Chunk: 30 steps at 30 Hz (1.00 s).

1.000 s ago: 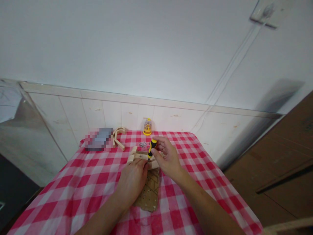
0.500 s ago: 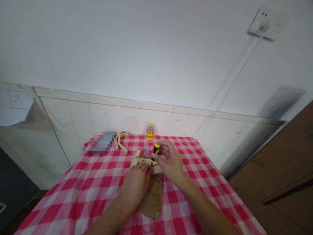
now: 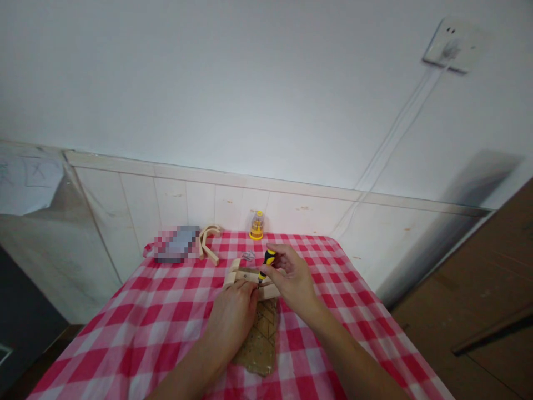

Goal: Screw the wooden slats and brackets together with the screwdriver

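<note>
A yellow and black screwdriver (image 3: 270,258) is pinched in the fingers of my right hand (image 3: 293,276), tilted with its tip pointing down and left at a pale wooden piece (image 3: 268,291). My left hand (image 3: 236,303) is closed over the left part of the wooden pieces, with its fingertips close to the screwdriver's tip. Whatever sits at the tip is too small to make out. Another pale wooden part (image 3: 234,266) stands up just beyond my left fingers. Beneath the wood lies a brown patterned board (image 3: 262,339), partly hidden by my left hand and forearm.
Small metal screws (image 3: 249,255) lie beyond the wood. A clear and yellow bit case (image 3: 257,226) stands near the wall. Curved wooden pieces (image 3: 209,244) rest at the back left beside a blurred grey object (image 3: 179,244). A red-and-white checked cloth (image 3: 345,344) covers the table.
The screwdriver leans slightly more to the right, and my right fingers have shifted around its handle. My left hand stays on the wood. The whole view has shifted a little.
</note>
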### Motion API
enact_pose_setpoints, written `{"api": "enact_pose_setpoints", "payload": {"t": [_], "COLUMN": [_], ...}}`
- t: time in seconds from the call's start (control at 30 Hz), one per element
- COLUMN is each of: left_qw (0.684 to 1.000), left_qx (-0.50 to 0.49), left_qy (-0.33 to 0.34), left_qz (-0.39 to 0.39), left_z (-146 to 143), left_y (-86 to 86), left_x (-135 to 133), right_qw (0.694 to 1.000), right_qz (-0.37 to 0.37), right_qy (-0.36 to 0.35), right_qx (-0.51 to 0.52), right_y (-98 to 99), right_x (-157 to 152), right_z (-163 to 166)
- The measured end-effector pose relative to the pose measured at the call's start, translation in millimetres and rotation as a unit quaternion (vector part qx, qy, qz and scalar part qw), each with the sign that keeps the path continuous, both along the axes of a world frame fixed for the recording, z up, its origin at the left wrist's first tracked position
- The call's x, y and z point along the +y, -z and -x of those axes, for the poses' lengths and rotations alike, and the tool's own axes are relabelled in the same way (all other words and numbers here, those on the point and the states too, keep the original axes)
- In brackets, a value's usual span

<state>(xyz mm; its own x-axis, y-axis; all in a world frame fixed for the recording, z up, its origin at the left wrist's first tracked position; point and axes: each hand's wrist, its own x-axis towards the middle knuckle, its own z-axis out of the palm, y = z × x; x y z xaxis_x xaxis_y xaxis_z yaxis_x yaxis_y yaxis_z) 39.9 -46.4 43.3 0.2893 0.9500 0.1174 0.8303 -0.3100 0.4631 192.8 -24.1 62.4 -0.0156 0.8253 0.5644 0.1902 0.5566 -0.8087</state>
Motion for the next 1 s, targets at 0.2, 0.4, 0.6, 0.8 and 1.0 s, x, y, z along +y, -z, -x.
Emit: {"api": "enact_pose_setpoints", "payload": {"t": [0.2, 0.4, 0.6, 0.8, 1.0], "left_qw": [1.0, 1.0, 1.0, 1.0, 1.0], "left_qx": [0.003, -0.003, -0.007, -0.01, -0.013], "left_qy": [0.0, -0.001, -0.002, -0.004, 0.002], "left_qz": [-0.002, -0.003, 0.005, 0.006, -0.004], "left_z": [-0.1, 0.4, 0.7, 0.9, 1.4], "left_y": [1.4, 3.1, 1.5, 2.1, 3.5], "left_x": [0.9, 1.5, 2.0, 2.2, 3.9], "right_qw": [0.999, 0.999, 0.999, 1.0, 0.999], "right_qz": [-0.015, -0.023, -0.013, -0.014, -0.037], "right_qy": [0.017, -0.011, -0.033, -0.019, -0.001], "right_qx": [-0.023, -0.043, -0.026, -0.018, -0.039], "right_y": [0.6, -1.6, -0.6, 1.8, 6.8], "right_x": [-1.2, -8.5, -8.5, -5.9, -1.8], "right_z": [-0.8, -2.5, -2.1, -1.2, -0.9]}}
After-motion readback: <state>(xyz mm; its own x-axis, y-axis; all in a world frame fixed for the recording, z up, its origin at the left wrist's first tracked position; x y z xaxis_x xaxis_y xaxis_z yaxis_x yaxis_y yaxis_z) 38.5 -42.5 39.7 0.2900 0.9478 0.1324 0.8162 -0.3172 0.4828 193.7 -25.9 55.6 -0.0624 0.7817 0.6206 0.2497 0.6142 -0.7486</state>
